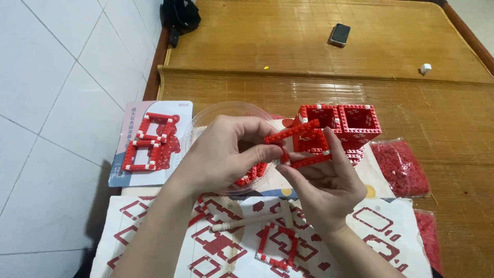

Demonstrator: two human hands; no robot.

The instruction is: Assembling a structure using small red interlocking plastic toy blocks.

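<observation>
Your left hand (226, 154) and right hand (324, 180) meet above the printed instruction sheet (381, 231), both grasping one small red brick frame (301, 144) with white studs at its corners. Your left thumb and fingers pinch the frame's near left corner; your right fingers (334, 149) support its right side from beneath and behind, palm turned up. The frame is held tilted, clear of the sheet, just in front of the built red two-cell box (342, 126), which stands on the woven mat (309, 46). Behind your left hand sits a clear round plastic tub (226, 110) with red pieces showing under your palm. A picture card (152, 141) showing the red model lies to the left of the tub. On the sheet near your wrists lie a white tool (242, 222) and a flat red frame section (278, 247). Two bags of red pieces (401, 167) rest at the right. A phone (339, 34) lies far back on the mat.
</observation>
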